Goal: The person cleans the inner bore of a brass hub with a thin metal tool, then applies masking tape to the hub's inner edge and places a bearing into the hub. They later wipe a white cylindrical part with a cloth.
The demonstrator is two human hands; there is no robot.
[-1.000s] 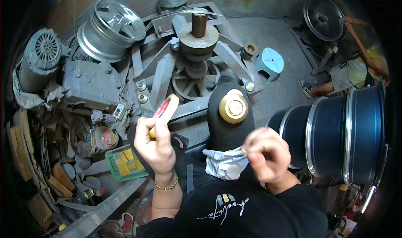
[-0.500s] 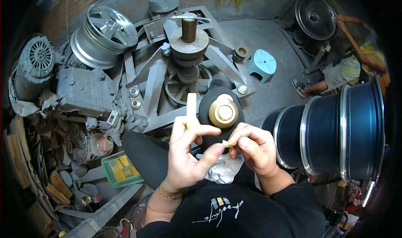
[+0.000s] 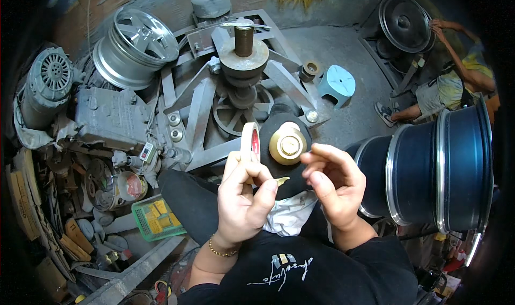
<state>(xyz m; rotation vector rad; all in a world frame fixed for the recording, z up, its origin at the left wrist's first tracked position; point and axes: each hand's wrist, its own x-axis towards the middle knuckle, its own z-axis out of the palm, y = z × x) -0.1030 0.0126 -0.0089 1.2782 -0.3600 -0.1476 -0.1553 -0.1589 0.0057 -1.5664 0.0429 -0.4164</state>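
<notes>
My left hand (image 3: 240, 200) is closed, with a roll of masking tape (image 3: 248, 140) standing up from its fingers. Its thumb and forefinger pinch a small torn yellowish strip of tape (image 3: 282, 180). Beside it on the right, my right hand (image 3: 339, 190) is raised with loosely curled fingers apart and nothing between them. Just beyond both hands a brass-coloured round part (image 3: 288, 144) with a ringed top rests against something dark, apparently my knee. A crumpled white cloth (image 3: 291, 215) lies below the hands on my lap.
Dark wheel barrels (image 3: 413, 171) stand close on my right. Ahead is a metal machine frame with a spindle (image 3: 243, 42); a silver wheel rim (image 3: 131, 50) sits left of it. A blue stool (image 3: 338, 85) is beyond. At far right, a co-worker's hands (image 3: 437, 29) touch a dark wheel.
My right hand has let go of the tape strip and moved right, its fingers parting. My left thumb and forefinger have closed on the strip, and the tape roll has turned to show its red inside.
</notes>
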